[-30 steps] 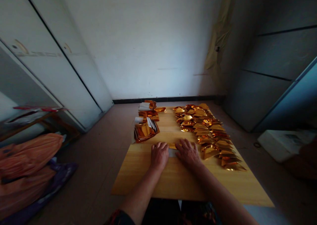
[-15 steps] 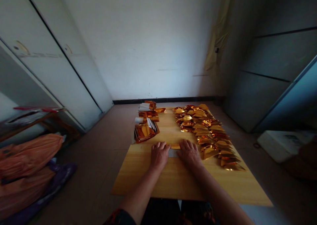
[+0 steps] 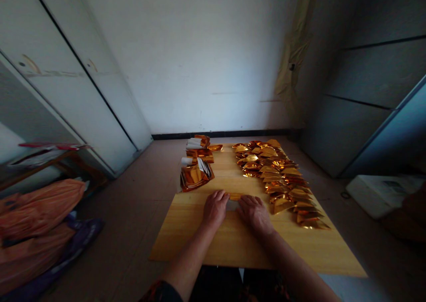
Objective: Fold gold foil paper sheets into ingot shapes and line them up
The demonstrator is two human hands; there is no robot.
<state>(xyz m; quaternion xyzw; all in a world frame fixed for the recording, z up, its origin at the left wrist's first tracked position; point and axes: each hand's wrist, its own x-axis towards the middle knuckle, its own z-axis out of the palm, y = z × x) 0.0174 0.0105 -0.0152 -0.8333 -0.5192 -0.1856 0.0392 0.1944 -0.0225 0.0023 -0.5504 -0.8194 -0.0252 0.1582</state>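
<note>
Pressing down w/ both hands on a pale wooden table top (image 3: 233,244), seen from the head cam, looking fwd & down. L hand (image 3: 215,209) lies palm down, fingers flat & close together, not clenched. R hand (image 3: 254,214) is also palm down, fingers flat & slightly spread. Neither shows a pinch or grip, just flat pressure. Between them, near the table's middle, a folded gold foil strip (image 3: 235,196) lies flat, both hands touching it, w/ a pale silver foil edge (image 3: 232,205) showing just below it.

Just right of R hand, folded gold foil triangles (image 3: 282,182) overlap in a long band down the table's right side. Far left of the hands, a stack of gold foil sheets (image 3: 195,177) sits w/ white paper slips (image 3: 203,166) on top; a 2nd stack (image 3: 199,150) lies just behind it, & a loose foil piece (image 3: 215,147) sits beside that.

Table stands on a tiled floor (image 3: 140,213), facing a white wall (image 3: 199,71). On the left: white cabinet doors (image 3: 76,84), a low wooden rack (image 3: 43,164), orange sacks (image 3: 36,209) & a purple bag (image 3: 80,235). On the right: a beige cloth (image 3: 294,53) hanging on a grey panel wall (image 3: 366,93), & a white box (image 3: 379,195) near the floor.
</note>
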